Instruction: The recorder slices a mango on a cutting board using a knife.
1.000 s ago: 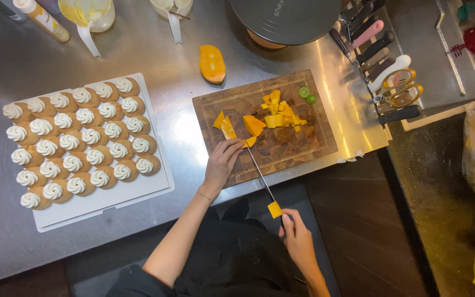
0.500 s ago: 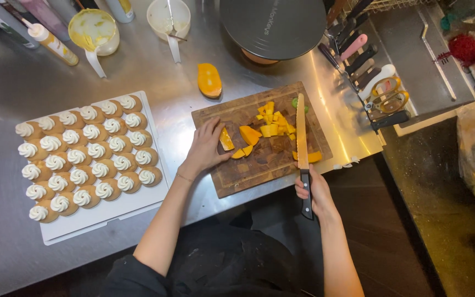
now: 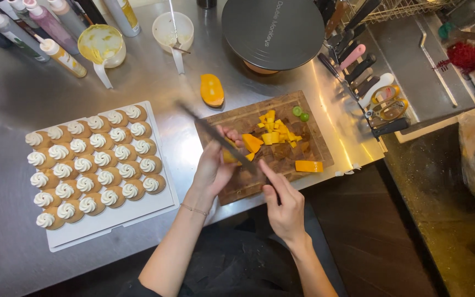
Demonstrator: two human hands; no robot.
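A person works over a brushed steel tabletop (image 3: 45, 82), where a white rectangular tray (image 3: 111, 215) of small round tarts topped with white cream swirls (image 3: 92, 159) sits at the near left edge and a dark wooden cutting board (image 3: 243, 118) lies toward the near right edge, its front side close to the drop. On the board, the left hand (image 3: 214, 165) is curled shut on a wedge of orange fruit (image 3: 229, 157), fingertips tucked close to the steel. The right hand (image 3: 286, 206) is clamped on the handle of a long dark-bladed kitchen knife (image 3: 221, 142), whose blurred blade slants across the left hand toward the tray.

The plain risk is to the left hand's fingers: the blade passes just beside or over them, and a slick piece of fruit could slip and put a knuckle in its path. A wide swing could also carry the tip toward the nearest tarts, or a shove could push the board off the near edge.

The fruit itself looks soft, wet and bright orange. A pile of cut orange cubes (image 3: 275, 132) lies at the middle of the board, a flat orange slab (image 3: 308, 166) by its right side, two small green rounds (image 3: 300, 113) near its far edge, and an orange fruit half (image 3: 211, 89) rests on the tabletop just beyond the board.
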